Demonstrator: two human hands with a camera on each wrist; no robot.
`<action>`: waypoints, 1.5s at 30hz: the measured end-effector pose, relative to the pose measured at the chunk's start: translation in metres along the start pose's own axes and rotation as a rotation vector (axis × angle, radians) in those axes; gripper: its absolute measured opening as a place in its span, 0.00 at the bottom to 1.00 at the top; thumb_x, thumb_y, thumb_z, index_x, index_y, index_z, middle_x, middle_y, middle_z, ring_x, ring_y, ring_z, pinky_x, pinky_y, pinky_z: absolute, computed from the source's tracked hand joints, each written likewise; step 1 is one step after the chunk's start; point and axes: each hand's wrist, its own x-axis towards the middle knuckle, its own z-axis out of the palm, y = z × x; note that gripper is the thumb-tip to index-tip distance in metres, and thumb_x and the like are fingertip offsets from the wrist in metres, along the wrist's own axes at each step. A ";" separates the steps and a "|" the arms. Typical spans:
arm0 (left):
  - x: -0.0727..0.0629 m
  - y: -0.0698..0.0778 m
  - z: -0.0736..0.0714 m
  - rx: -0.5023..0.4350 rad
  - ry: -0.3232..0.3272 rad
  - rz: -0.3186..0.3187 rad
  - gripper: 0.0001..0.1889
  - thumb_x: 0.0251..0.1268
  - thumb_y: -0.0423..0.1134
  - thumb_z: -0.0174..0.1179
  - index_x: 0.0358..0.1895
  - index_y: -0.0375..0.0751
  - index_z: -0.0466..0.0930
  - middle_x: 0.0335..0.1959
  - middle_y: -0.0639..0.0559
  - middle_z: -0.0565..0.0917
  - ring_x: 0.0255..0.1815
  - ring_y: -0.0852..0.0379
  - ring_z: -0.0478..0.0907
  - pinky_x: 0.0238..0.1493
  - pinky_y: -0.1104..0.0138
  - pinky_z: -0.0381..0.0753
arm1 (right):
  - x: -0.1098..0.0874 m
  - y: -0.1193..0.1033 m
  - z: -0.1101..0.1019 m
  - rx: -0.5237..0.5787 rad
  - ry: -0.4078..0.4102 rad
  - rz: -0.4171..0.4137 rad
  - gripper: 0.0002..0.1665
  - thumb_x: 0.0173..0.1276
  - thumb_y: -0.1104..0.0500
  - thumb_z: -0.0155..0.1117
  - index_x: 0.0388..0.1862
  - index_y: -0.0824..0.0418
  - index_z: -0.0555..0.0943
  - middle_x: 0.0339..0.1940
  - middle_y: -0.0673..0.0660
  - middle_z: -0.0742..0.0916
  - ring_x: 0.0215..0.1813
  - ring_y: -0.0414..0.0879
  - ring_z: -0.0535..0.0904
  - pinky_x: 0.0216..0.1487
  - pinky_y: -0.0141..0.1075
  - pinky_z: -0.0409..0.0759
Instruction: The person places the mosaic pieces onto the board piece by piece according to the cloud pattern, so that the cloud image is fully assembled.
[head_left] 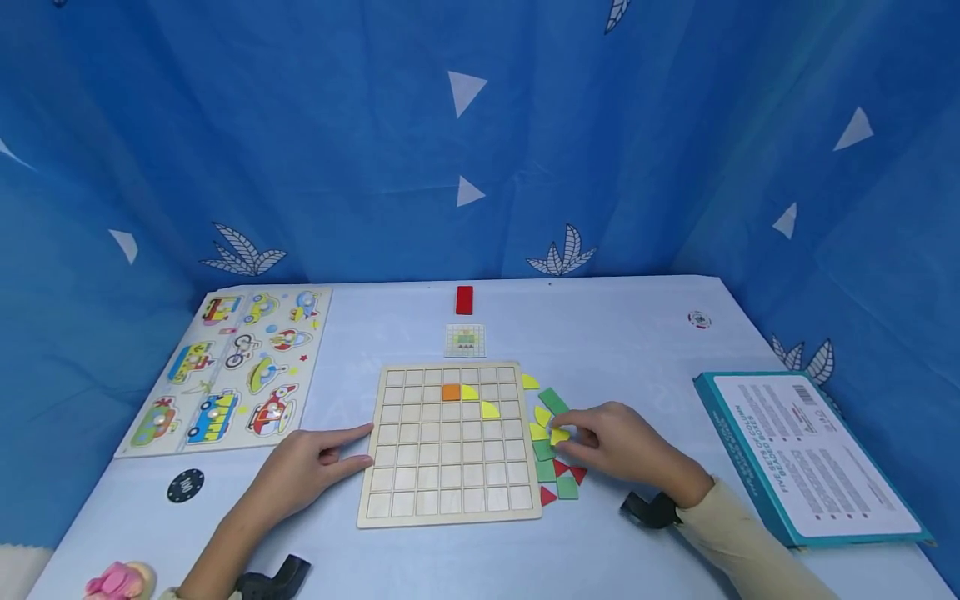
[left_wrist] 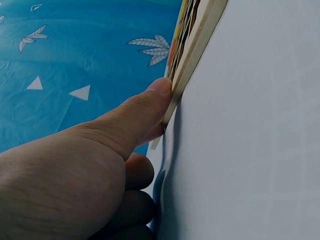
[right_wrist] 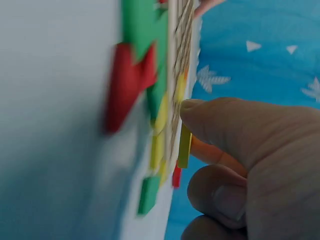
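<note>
Yellow tile (head_left: pixel 559 436): I'm pinching it in my right hand (head_left: pixel 617 442), the gridded wooden board (head_left: pixel 450 455) lying at its nine o'clock, just beside; left hand (head_left: pixel 303 467), farther from the tile, is touching the board's left edge, thumb and forefinger spread.

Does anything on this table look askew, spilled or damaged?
Nothing looks spilled or damaged. Only the loose coloured pieces look untidy, lying at mixed angles beside the right edge of the grid board.
</note>
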 end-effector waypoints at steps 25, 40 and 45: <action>-0.001 0.001 0.002 0.013 0.001 -0.013 0.28 0.56 0.63 0.72 0.60 0.59 0.86 0.09 0.62 0.64 0.13 0.64 0.57 0.20 0.68 0.60 | 0.076 -0.028 0.020 0.095 -0.163 -0.268 0.20 0.72 0.49 0.70 0.61 0.48 0.86 0.17 0.36 0.76 0.20 0.31 0.70 0.25 0.28 0.65; -0.001 0.000 0.001 0.009 0.029 0.027 0.28 0.56 0.65 0.71 0.59 0.60 0.87 0.10 0.64 0.63 0.13 0.65 0.56 0.19 0.68 0.58 | 0.077 -0.034 0.021 0.068 -0.090 -0.235 0.18 0.68 0.48 0.74 0.55 0.49 0.89 0.17 0.34 0.76 0.21 0.29 0.71 0.26 0.27 0.67; -0.001 0.001 0.001 0.004 0.026 0.021 0.28 0.56 0.65 0.71 0.59 0.60 0.87 0.10 0.64 0.63 0.13 0.65 0.56 0.19 0.68 0.59 | 0.077 -0.035 0.022 0.071 -0.071 -0.235 0.17 0.68 0.51 0.74 0.54 0.49 0.89 0.17 0.34 0.76 0.19 0.30 0.68 0.24 0.28 0.65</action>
